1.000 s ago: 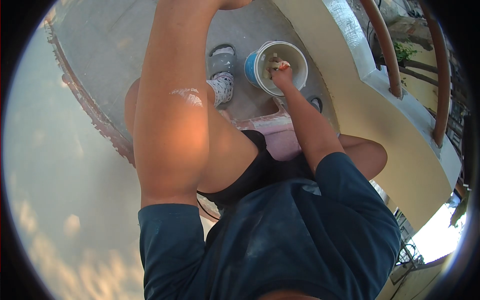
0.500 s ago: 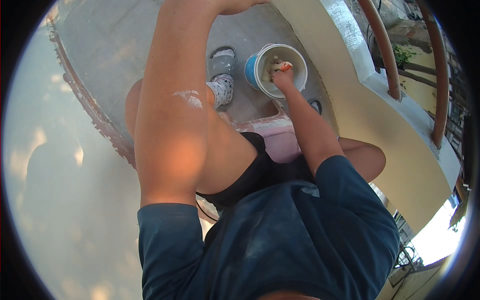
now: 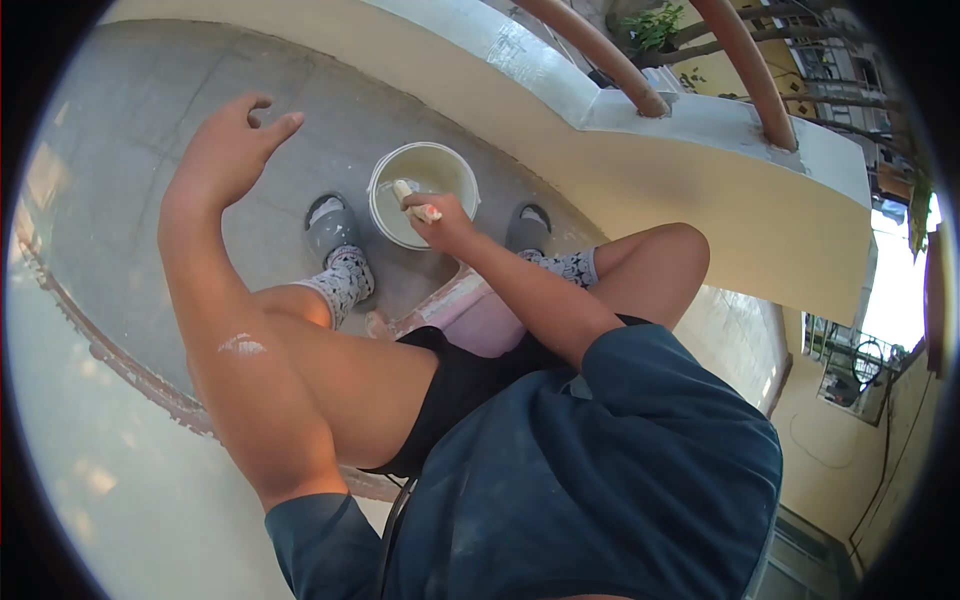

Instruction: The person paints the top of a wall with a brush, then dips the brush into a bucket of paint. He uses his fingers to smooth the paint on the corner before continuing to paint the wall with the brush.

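My right hand (image 3: 443, 224) is closed around a paint-smeared paintbrush (image 3: 402, 190) with a pale head and an orange-red patch on its handle. The hand is at the near rim of a white bucket (image 3: 474, 190), and the brush head reaches over the bucket's inside. Whitish paint shows on the bottom of the bucket. My left hand (image 3: 222, 150) hangs in the air to the left, above the grey floor, with thumb and fingers apart and nothing in it. A white paint smear marks my left forearm.
I sit low on a pinkish, paint-worn seat (image 3: 485, 325), with a grey slipper (image 3: 330, 228) on each side of the bucket. A curved cream parapet (image 3: 640, 190) with a pale ledge and brown rails (image 3: 745, 75) runs ahead and right. A pale wall (image 3: 110, 440) stands left.
The view has swung, so the bucket and legs sit further left and the parapet spans the top. My left hand has come down into full view. The brush stays in my right hand.
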`<control>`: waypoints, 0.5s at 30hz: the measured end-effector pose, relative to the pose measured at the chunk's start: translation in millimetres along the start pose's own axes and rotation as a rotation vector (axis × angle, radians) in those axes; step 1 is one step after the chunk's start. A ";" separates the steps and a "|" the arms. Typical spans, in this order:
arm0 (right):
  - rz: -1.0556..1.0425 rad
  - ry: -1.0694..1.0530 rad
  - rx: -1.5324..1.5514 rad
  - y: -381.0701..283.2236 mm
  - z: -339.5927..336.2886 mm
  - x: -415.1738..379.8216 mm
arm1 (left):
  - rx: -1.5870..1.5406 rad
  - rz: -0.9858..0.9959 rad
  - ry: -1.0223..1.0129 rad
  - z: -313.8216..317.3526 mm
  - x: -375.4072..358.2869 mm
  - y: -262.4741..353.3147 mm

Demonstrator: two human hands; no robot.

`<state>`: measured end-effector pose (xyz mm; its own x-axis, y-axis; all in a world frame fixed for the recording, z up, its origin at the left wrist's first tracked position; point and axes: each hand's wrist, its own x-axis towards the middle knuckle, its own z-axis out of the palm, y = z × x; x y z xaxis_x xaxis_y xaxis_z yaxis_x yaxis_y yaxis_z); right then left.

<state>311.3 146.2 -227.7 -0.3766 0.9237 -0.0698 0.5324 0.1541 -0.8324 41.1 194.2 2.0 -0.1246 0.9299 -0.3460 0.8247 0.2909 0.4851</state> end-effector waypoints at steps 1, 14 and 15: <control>-0.086 0.051 0.022 -2.9 -0.6 -1.2 | 0.002 -0.023 0.010 1.8 -4.3 3.6; -0.071 0.111 0.132 -42.2 -38.2 -22.9 | -0.006 0.001 -0.070 13.3 -8.9 26.1; -0.119 0.195 0.168 -43.3 -35.1 -24.8 | 0.017 0.004 -0.065 14.0 -7.4 26.2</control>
<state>324.1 128.9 -170.6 -0.2670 0.9552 0.1275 0.3536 0.2202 -0.9091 71.3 191.9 6.1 -0.0860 0.9144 -0.3956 0.8343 0.2832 0.4731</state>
